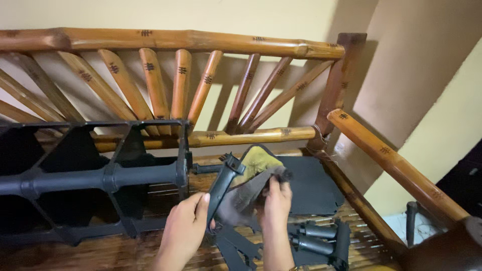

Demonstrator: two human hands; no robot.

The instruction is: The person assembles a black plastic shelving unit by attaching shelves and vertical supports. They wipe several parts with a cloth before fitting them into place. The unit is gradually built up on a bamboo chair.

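So the left hand (185,227) is wrapped around the lower end of a long dark grey plastic bar with a clip-like end (222,186), fingers clenched on it, holding it upright and a bit tilted so its length faces the other hand. The right hand (277,198) has its fingers bunched around a grey cloth with a yellow patch (252,178), pressing it against the bar, near the middle of the scene. That angle looks like it's just to keep the bar steady and off the surface while the cloth rubs along it.

To the left stands a big dark grey plastic rack frame with open cells (100,175), upright, touching nothing in the hands. A flat dark grey plastic panel (311,188) lies farther back on the right, and near right there's a dark grey piece with two stubby tubes (321,238). More dark bars (236,246) lie right under the hands, probably dumped there to stay within reach.

All of it sits on a slatted bamboo bench seat (150,251), glossy brown. The fanned bamboo backrest (170,80) runs across the far side, and a bamboo armrest (391,160) slopes down on the right. Behind is a plain cream wall (411,60) with soft shadows; a bit of pale tiled floor shows at far right.
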